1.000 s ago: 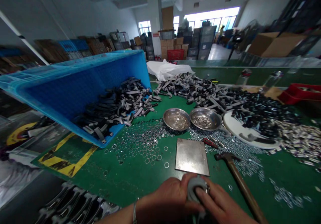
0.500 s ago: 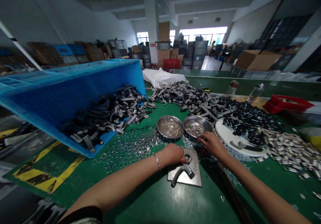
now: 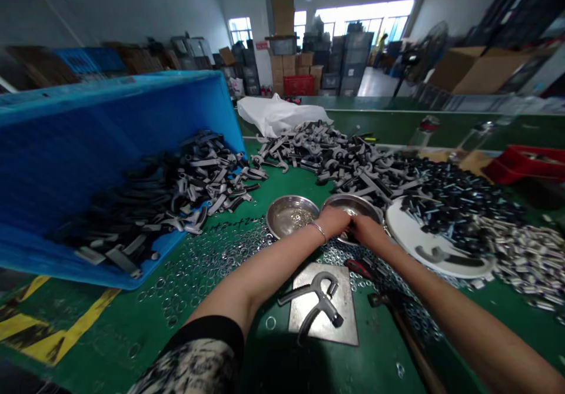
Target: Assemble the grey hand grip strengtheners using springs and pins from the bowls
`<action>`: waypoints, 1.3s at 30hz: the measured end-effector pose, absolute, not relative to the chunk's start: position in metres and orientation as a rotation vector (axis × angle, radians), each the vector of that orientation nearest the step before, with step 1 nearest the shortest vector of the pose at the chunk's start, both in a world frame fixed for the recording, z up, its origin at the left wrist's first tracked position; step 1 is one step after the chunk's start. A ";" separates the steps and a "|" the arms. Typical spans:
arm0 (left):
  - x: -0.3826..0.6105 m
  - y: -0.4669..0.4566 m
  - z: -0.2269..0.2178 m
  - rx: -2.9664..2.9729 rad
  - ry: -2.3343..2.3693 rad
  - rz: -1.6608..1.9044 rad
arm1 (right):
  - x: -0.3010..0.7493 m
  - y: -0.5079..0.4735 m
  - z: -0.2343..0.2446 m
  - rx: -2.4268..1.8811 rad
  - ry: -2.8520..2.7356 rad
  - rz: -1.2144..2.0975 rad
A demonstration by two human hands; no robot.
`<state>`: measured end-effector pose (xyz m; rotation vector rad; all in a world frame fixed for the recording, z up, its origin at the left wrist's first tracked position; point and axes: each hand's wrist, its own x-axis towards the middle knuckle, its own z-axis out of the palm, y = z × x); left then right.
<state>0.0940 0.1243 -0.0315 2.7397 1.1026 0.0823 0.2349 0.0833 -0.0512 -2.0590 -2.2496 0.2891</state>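
Both of my hands meet over the right steel bowl [image 3: 348, 198], which holds small metal pins. My left hand [image 3: 334, 221], with a bracelet at the wrist, has its fingers closed at the bowl's middle. Against it, my right hand [image 3: 367, 232] is closed too, fingertips bent down into the bowl. Anything between the fingers is hidden. Below them, a grey-and-black hand-grip piece [image 3: 325, 303] with a hooked end and two spread handles lies on a flat metal plate [image 3: 300, 323]. The left steel bowl [image 3: 282, 223], with small metal parts in it, stands beside my left wrist.
A hammer [image 3: 408, 329] and a red-handled tool [image 3: 359, 268] lie right of the plate. Loose rings [image 3: 212, 264] cover the left side. A tipped blue crate [image 3: 168, 111] spills handles. Behind are a handle pile [image 3: 326, 152], a white dish [image 3: 406, 235] and metal sleeves [image 3: 525, 258].
My left hand has left the hand-grip piece on the plate and reached forward to the right bowl, joining my right hand. The whole hand-grip piece now shows. The view has shifted slightly.
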 end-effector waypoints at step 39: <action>-0.027 -0.068 -0.038 2.890 0.968 0.282 | 0.203 -0.065 -0.052 -1.511 -1.803 1.059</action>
